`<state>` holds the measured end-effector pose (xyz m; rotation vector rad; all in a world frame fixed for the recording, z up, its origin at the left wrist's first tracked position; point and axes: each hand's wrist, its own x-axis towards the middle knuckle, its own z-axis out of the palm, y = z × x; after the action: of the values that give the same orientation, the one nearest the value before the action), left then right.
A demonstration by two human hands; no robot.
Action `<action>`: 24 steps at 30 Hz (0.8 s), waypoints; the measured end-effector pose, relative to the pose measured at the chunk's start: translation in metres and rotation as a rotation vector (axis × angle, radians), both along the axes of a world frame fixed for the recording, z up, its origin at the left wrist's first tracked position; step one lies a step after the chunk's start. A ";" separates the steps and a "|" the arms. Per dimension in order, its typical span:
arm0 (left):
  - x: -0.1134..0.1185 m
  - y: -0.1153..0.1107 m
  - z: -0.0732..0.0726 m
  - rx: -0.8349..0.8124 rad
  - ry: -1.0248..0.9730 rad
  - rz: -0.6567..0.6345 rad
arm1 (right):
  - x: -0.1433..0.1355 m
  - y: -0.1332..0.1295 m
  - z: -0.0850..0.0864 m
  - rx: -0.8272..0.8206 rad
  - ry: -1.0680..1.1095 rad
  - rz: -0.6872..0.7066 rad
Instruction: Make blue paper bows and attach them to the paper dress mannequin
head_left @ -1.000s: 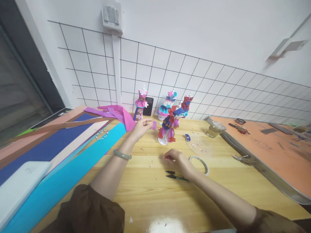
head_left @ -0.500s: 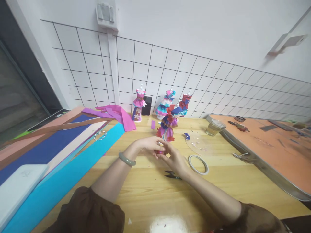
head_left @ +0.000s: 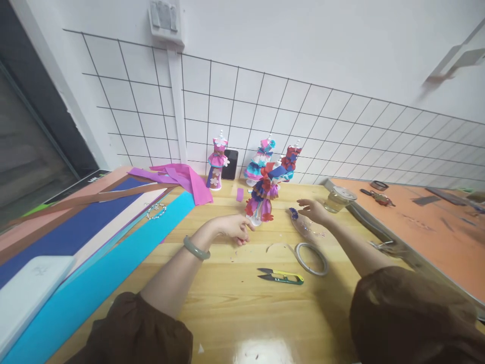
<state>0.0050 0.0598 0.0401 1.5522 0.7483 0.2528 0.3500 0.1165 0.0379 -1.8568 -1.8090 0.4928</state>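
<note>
My left hand (head_left: pixel 234 228) is low over the wooden table, just left of the front dress form's white base (head_left: pixel 255 220). Its fingers are curled together, and whatever they hold is too hidden to name. My right hand (head_left: pixel 314 210) reaches across to the right with its fingers apart and nothing seen in them. Close below it lie a small dark blue flower (head_left: pixel 293 213) and a clear round sheet (head_left: pixel 308 230) bearing tiny beads. The front mini dress form (head_left: pixel 263 194) wears ruffled paper in red, blue and purple.
Thread snips (head_left: pixel 281 276) and a tape roll (head_left: pixel 311 259) lie in front. More dressed forms (head_left: pixel 217 162) and a phone (head_left: pixel 230 166) stand along the wall. Coloured paper strips (head_left: pixel 151 253) cover the left; a lidded cup (head_left: pixel 339 198) is at right, beside an orange surface (head_left: pixel 428 222).
My hands were together over a small pink thing; they have parted. The right hand has moved right and away to the flower and beads, uncovering the snips. The left has barely moved.
</note>
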 end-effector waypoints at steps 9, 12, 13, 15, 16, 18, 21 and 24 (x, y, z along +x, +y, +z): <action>-0.005 0.000 -0.004 -0.015 0.012 0.034 | 0.005 0.042 0.009 -0.326 -0.047 0.212; -0.004 -0.001 -0.007 -0.029 0.004 0.048 | 0.006 0.047 0.007 -0.343 -0.131 0.209; -0.003 -0.001 -0.007 -0.032 0.002 0.052 | 0.007 0.047 0.007 -0.348 -0.138 0.209; -0.003 -0.001 -0.006 -0.034 0.006 0.054 | 0.007 0.045 0.007 -0.358 -0.146 0.215; -0.002 -0.001 -0.006 -0.036 0.010 0.052 | 0.007 0.043 0.007 -0.364 -0.148 0.217; -0.002 -0.001 -0.005 -0.037 0.018 0.047 | 0.007 0.039 0.008 -0.376 -0.149 0.217; -0.001 -0.002 -0.006 -0.043 0.013 0.058 | 0.011 0.029 0.011 -0.411 -0.098 0.198; -0.002 -0.002 -0.007 -0.056 -0.007 0.076 | 0.016 0.018 0.014 -0.462 0.025 0.151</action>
<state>0.0035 0.0578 0.0326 1.4708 0.8032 0.2911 0.3655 0.1348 0.0523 -1.9934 -1.9470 1.0602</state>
